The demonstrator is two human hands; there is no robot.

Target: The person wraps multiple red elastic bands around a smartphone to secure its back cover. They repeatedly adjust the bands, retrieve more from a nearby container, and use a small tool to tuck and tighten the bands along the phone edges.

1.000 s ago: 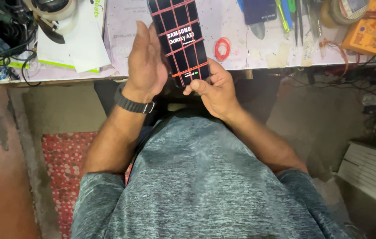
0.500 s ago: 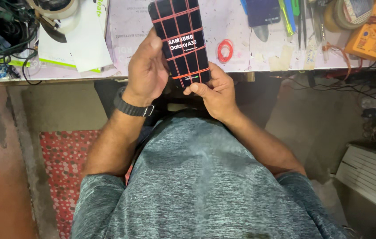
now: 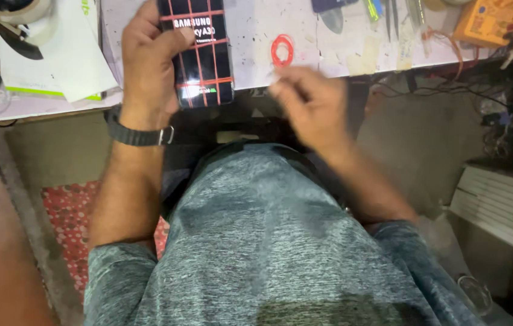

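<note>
The left hand (image 3: 148, 66) grips the phone (image 3: 199, 51) alone above the table (image 3: 250, 36) edge. The right hand (image 3: 307, 105) is blurred, empty, fingers loose. The phone could slip because only one hand holds it.

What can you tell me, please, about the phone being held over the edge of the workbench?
The phone is a black, glossy slab with a lit screen showing white text and a grid of thin red lines. Its top runs out of the picture. It is held roughly upright above the workbench edge by the left hand, thumb on its face. The blurred right hand is clear of it.
</note>
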